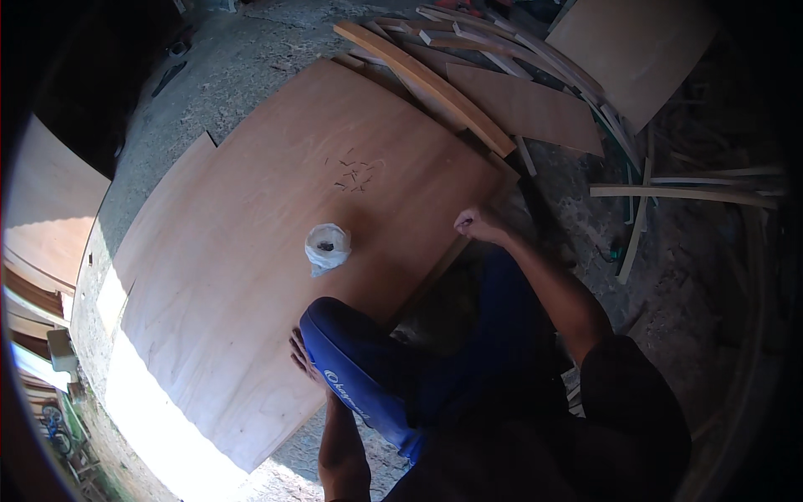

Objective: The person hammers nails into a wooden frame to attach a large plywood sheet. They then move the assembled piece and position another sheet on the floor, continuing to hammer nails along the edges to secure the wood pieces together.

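Brown plywood sheet (226,251), in the head view, lies ahead and leftward, long axis running lower left to upper right. The left hand (303,356), fingers loosely spread, touches it, nearer the white plastic-wrapped round container (317,263) holding small dark pieces (326,247); the right hand (475,224) curls near the sheet's right edge, contents unclear.

The one view comes from the left of two fisheye cameras worn on the person's head, facing steeply down past the knees of the blue trousers (343,339) onto a wooden board (226,243). The board fills the middle from close by, while the wide lens reaches outward to the floor (251,50), bending straight edges near the dark rim.
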`<state>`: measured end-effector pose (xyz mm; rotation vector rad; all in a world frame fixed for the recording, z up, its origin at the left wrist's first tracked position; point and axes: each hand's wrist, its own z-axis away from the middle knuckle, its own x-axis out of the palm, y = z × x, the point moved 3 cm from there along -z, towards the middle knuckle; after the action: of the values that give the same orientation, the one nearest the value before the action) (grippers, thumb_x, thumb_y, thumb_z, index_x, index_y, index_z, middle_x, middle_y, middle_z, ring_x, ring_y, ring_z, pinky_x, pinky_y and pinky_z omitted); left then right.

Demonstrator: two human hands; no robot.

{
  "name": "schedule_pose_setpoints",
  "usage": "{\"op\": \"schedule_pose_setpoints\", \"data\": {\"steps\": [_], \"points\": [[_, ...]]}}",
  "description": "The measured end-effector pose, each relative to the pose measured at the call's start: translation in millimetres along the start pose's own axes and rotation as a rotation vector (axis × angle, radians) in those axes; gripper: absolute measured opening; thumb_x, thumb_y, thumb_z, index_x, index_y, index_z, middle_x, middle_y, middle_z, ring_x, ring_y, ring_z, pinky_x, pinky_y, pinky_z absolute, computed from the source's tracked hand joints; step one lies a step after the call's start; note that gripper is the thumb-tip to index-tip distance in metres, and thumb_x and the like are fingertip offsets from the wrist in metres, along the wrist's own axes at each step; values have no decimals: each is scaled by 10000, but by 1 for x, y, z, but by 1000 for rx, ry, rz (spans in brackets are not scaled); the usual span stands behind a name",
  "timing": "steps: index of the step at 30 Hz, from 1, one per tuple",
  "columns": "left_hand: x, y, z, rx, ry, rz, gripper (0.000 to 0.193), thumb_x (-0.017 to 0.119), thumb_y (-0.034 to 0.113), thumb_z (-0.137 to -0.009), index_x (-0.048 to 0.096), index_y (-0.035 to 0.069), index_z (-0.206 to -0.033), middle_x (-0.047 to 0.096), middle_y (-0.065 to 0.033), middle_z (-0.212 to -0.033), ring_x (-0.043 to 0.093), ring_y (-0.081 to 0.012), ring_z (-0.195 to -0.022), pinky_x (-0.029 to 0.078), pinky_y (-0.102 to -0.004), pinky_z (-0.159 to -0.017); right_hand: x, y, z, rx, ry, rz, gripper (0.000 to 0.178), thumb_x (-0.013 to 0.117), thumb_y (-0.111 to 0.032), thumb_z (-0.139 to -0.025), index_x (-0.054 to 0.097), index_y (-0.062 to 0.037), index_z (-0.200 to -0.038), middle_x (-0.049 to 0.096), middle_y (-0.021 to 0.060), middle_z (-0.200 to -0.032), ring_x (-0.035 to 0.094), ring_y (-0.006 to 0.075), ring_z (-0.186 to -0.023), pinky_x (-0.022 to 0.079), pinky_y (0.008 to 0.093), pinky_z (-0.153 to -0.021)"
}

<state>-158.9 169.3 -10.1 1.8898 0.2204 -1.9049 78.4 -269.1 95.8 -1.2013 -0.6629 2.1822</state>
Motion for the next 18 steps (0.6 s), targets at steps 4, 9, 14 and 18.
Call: {"op": "schedule_pose_setpoints", "data": {"steps": [4, 9, 14, 18], "points": [[-1, -4, -2, 4, 12, -6, 649, 422, 469, -959, 275, 236, -1546, 235, -40, -1627, 184, -256, -1505, 99, -462, -1213, 54, 76, 31, -88, -192, 484, 194, 662, -153, -807, 732, 15, -871, 706, 149, -807, 675, 266, -755, 528, 421, -743], [-4, -6, -2, 12, 9, 4, 649, 425, 465, -959, 273, 235, -1546, 235, -39, -1627, 183, -256, -1506, 103, -464, -1212, 102, 126, 44, 278, -32, 563, 314, 631, -191, -803, 702, 20, -1024, 683, 234, -1010, 668, 357, -954, 516, 462, -835], [-8, -3, -5, 16, 26, 38, 649, 429, 460, -958, 270, 233, -1546, 235, -39, -1627, 182, -256, -1506, 106, -467, -1211, 137, 120, 45, 432, 404, 49, 379, 566, -252, -905, 641, -15, -1192, 620, 212, -1216, 620, 327, -1083, 459, 419, -979], [-10, 0, -10, -54, -49, -4, 650, 441, 462, -956, 283, 206, -1533, 256, -37, -1618, 186, -265, -1503, 127, -488, -1203, 146, 115, 35, 405, 473, 183, 399, 553, -199, -940, 551, -22, -1297, 579, 202, -1277, 622, 320, -1058, 491, 425, -925]]}}
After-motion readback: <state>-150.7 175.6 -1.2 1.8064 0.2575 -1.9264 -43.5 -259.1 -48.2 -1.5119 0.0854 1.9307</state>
